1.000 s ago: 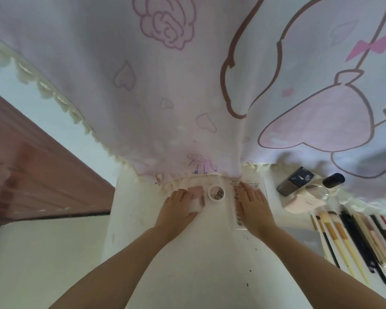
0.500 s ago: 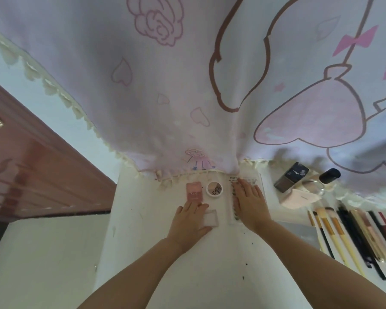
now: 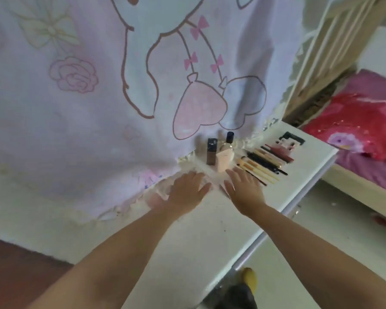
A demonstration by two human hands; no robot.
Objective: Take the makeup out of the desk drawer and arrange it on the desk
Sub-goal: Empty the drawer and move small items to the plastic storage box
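Motion blur smears the items under both hands on the white bench [image 3: 187,237]. The left hand [image 3: 185,190] lies flat with fingers spread, gripping nothing, covering a blurred pale item; a pinkish shape [image 3: 154,200] sits just beside it. The right hand [image 3: 245,188] is likewise open and flat on the bench. Just beyond, a dark bottle [image 3: 211,153], a clear bottle [image 3: 228,142] and a pink sponge [image 3: 224,160] stand near the cartoon-print curtain [image 3: 98,97]; brushes [image 3: 261,166] lie in a row to the right.
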